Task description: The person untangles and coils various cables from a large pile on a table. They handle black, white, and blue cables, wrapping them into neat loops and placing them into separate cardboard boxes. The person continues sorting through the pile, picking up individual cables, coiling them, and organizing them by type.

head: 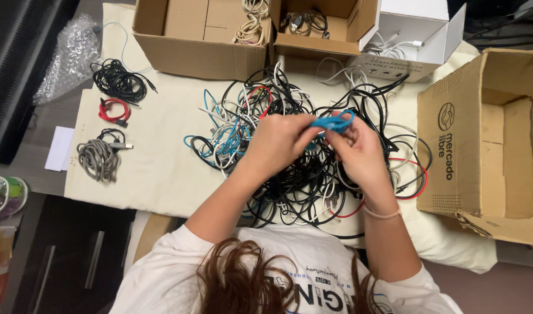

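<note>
Both hands, left hand [278,141] and right hand [359,152], grasp a coiled blue cable [334,122]; three bundled cables [112,110] lie far left, big tangled cable heap [289,174] beneath remains unsorted.

A home room used for sorting, cream cloth [161,168] over a surface, open cardboard boxes [199,35], tangled cables [301,174], dark drawers [74,256] alongside

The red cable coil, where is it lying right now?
In the head view, the red coil lies on the cloth at the far left, between a black coil above and a grey coil below.
</note>
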